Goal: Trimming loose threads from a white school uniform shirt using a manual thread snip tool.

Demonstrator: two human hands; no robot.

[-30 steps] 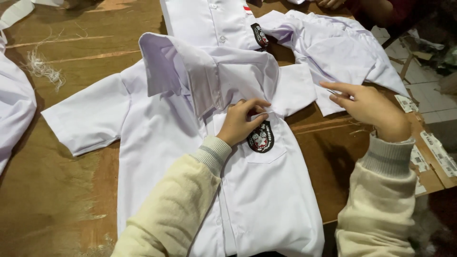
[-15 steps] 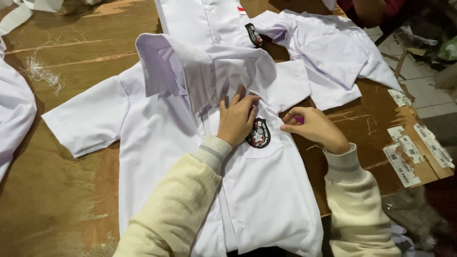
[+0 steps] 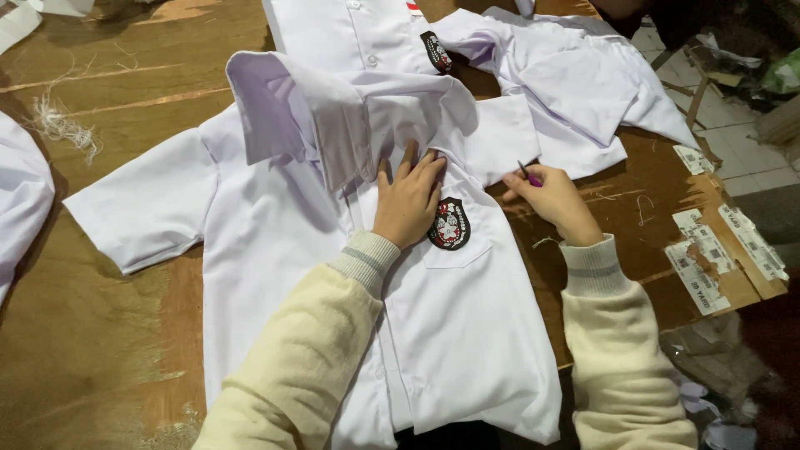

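1. On the table (image 3: 100, 350), white shirt (image 3: 467, 333) lies flat, front up.
2. Left hand (image 3: 408, 200): fingers spread, pressing shirt by the badge (image 3: 450, 223).
3. Right hand (image 3: 554, 196): pinching small pink tool (image 3: 528, 175) at shirt edge.
4. Risk: the pointy tool could poke the cloth if the shirt slips.

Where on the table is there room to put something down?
Bare wood lies left of the shirt, below its sleeve, and at the top left past the threads. A smaller patch sits beside the right hand, before the paper labels. The top right is crowded with shirts.
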